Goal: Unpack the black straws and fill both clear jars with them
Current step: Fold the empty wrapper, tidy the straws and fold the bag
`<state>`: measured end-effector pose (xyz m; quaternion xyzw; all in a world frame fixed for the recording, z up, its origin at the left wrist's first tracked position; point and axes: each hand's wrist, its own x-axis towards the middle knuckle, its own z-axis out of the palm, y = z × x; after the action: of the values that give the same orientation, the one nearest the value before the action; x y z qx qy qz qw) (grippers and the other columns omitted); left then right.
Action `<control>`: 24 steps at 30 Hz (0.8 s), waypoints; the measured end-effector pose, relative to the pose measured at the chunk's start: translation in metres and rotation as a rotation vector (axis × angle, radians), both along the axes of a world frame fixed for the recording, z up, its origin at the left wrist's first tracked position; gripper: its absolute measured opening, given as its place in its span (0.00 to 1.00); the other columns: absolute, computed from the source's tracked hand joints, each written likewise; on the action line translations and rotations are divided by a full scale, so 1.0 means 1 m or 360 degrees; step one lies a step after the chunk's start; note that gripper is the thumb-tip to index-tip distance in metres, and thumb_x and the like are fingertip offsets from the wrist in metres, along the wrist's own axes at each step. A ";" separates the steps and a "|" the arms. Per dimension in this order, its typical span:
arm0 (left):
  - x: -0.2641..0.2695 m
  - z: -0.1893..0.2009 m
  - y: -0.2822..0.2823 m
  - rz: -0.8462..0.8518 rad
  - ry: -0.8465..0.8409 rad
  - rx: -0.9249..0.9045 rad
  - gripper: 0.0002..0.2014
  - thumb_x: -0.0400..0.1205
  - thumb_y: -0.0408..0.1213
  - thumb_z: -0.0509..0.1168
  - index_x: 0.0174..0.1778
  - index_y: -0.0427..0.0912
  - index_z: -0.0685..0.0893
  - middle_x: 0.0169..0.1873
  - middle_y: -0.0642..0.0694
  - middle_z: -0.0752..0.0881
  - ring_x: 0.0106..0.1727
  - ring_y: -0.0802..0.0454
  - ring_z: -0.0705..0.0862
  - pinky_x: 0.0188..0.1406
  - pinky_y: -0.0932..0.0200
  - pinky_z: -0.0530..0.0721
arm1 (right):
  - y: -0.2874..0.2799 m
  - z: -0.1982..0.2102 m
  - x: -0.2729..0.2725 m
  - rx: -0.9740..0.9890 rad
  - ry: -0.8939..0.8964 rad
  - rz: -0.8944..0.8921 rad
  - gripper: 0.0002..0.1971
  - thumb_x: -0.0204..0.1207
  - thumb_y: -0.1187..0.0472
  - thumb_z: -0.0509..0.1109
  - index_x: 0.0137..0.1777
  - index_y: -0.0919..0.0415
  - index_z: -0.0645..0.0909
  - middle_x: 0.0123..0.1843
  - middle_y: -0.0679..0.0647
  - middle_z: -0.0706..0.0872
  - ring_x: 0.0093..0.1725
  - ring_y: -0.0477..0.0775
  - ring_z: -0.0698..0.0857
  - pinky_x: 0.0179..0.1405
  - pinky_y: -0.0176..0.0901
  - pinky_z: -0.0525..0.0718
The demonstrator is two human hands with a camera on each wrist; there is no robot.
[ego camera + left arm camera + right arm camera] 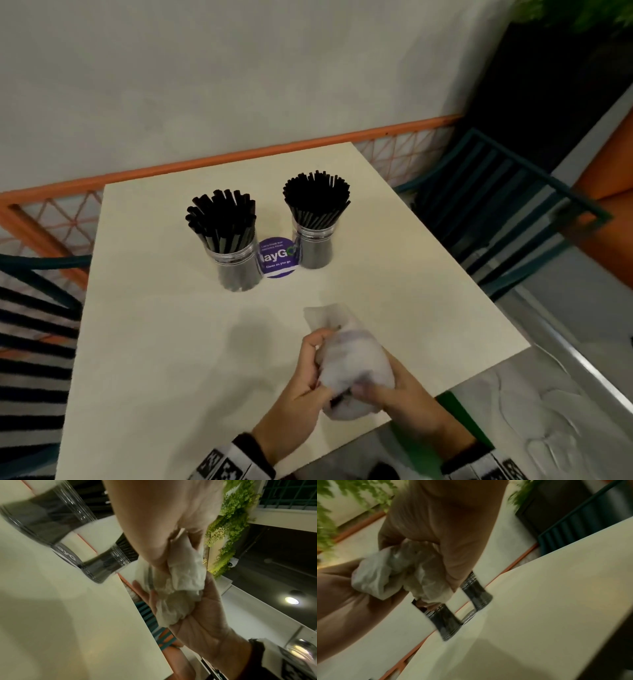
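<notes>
Two clear jars stand side by side at the back of the cream table [171,359]. The left jar [236,265] and the right jar [313,248] are each packed with upright black straws [222,216]. Near the front edge, both hands hold a crumpled, empty, whitish plastic wrapper [352,363] just above the table. My left hand [313,366] grips its left side with curled fingers. My right hand [387,387] cups it from the right and below. In the left wrist view the wrapper [180,582] is bunched between the left hand [163,524] and the right palm [207,615].
A round purple sticker [277,257] lies on the table between the jars. Teal slatted chairs stand at the right [507,205] and the left [34,308]. An orange rail [239,157] and a pale wall run behind the table. Plants [228,527] hang nearby.
</notes>
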<state>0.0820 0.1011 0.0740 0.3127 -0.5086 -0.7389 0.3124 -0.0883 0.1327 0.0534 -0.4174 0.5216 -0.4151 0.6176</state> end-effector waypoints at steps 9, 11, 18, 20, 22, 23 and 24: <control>-0.080 -0.019 0.021 0.0074 -0.0670 -0.0982 0.31 0.64 0.62 0.71 0.61 0.68 0.66 0.60 0.64 0.67 0.66 0.62 0.70 0.61 0.75 0.70 | 0.062 0.006 -0.090 -0.0098 0.0487 -0.0266 0.15 0.65 0.66 0.69 0.51 0.57 0.72 0.45 0.50 0.83 0.40 0.37 0.83 0.39 0.45 0.88; -0.106 -0.021 0.025 -0.0127 -0.0747 -0.0883 0.40 0.60 0.67 0.72 0.65 0.69 0.61 0.65 0.68 0.61 0.67 0.73 0.65 0.61 0.80 0.68 | 0.077 0.004 -0.117 -0.0103 0.0487 -0.0191 0.15 0.65 0.70 0.66 0.50 0.55 0.77 0.47 0.43 0.87 0.44 0.32 0.83 0.42 0.33 0.85; -0.212 -0.037 0.076 -0.0445 -0.0804 -0.0633 0.18 0.71 0.41 0.75 0.51 0.59 0.76 0.47 0.61 0.87 0.49 0.74 0.84 0.44 0.77 0.79 | 0.132 -0.033 -0.195 -0.0059 0.0513 -0.0756 0.15 0.58 0.53 0.68 0.46 0.45 0.81 0.55 0.52 0.78 0.52 0.29 0.79 0.49 0.20 0.77; -0.241 -0.054 0.086 -0.0343 -0.0932 -0.0658 0.12 0.74 0.40 0.71 0.43 0.61 0.76 0.39 0.63 0.85 0.42 0.78 0.83 0.37 0.79 0.77 | 0.144 -0.046 -0.202 -0.0025 0.0531 -0.1045 0.19 0.58 0.58 0.74 0.48 0.46 0.74 0.49 0.51 0.82 0.46 0.32 0.83 0.41 0.23 0.80; -0.275 -0.072 0.095 -0.0308 -0.1056 -0.0670 0.06 0.77 0.42 0.68 0.45 0.58 0.78 0.33 0.62 0.83 0.38 0.74 0.83 0.32 0.79 0.75 | 0.159 -0.060 -0.210 0.0023 0.0493 -0.1264 0.24 0.63 0.69 0.77 0.51 0.47 0.70 0.48 0.50 0.83 0.44 0.32 0.84 0.36 0.26 0.82; -0.290 -0.081 0.098 -0.0286 -0.1088 -0.0647 0.07 0.78 0.42 0.67 0.50 0.54 0.80 0.34 0.62 0.83 0.38 0.73 0.82 0.32 0.80 0.75 | 0.167 -0.067 -0.211 0.0006 0.0520 -0.1277 0.25 0.66 0.69 0.75 0.55 0.46 0.70 0.53 0.50 0.82 0.48 0.31 0.83 0.41 0.26 0.83; -0.302 -0.089 0.098 -0.0268 -0.1099 -0.0606 0.09 0.79 0.41 0.65 0.55 0.50 0.80 0.36 0.62 0.82 0.39 0.73 0.81 0.32 0.81 0.74 | 0.175 -0.076 -0.210 -0.0028 0.0587 -0.1226 0.27 0.68 0.65 0.73 0.64 0.46 0.68 0.62 0.49 0.80 0.57 0.30 0.80 0.51 0.27 0.82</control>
<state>-0.2195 0.1995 -0.0153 0.4365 -0.7353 -0.5059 0.1138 -0.2988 0.3076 -0.0228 -0.2647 0.7375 -0.5383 0.3102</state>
